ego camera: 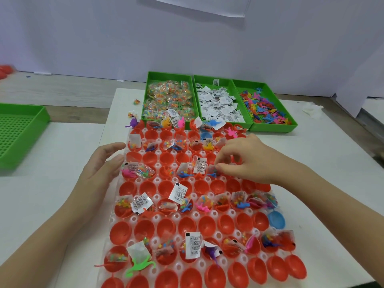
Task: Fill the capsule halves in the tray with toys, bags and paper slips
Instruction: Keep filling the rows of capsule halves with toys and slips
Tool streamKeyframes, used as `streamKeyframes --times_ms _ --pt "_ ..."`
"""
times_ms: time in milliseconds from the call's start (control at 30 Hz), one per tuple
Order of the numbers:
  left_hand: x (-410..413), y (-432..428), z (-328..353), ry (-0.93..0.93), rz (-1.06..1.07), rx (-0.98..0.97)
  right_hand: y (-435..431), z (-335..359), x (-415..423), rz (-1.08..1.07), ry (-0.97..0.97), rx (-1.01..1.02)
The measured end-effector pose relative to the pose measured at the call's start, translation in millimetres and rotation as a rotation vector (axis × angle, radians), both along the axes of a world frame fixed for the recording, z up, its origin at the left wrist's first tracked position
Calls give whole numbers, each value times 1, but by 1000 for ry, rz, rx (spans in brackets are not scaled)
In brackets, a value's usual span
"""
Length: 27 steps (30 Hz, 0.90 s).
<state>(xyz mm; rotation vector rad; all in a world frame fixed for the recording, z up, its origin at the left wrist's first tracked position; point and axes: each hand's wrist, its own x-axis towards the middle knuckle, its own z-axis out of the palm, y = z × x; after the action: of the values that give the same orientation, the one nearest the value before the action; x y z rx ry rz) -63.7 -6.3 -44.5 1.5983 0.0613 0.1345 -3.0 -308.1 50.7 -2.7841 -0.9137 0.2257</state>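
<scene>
White table [301, 138], pale wall behind. Clear tray [157, 180] of red capsule halves [166, 227] lies between and under both hands, its nearest row cut off. Left hand [99, 169] flat-fingered at the tray's left edge, holding nothing. Right hand [245, 161] over the middle rows, thumb and forefinger pinching what looks like a small clear bag [212, 169]; its contents are unclear. Beyond the right hand are three green bins [274, 128]: bags [168, 98], paper slips [218, 102], toys [264, 109]. Left of the left hand is another green bin [22, 108], cut off.
</scene>
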Motion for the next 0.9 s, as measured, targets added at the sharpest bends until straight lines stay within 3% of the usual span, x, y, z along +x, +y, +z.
streamKeyframes --times_ms 67,267,500,900 --pt "0 0 -1 0 -6 2 1 0 2 11 12 -19" --pt "1 2 -1 -5 -9 3 13 5 12 -34 49 240" --pt "0 2 -1 -3 -11 22 35 4 21 1 37 -23" --pt "-2 -1 -1 -14 -23 -21 37 5 20 46 116 -4"
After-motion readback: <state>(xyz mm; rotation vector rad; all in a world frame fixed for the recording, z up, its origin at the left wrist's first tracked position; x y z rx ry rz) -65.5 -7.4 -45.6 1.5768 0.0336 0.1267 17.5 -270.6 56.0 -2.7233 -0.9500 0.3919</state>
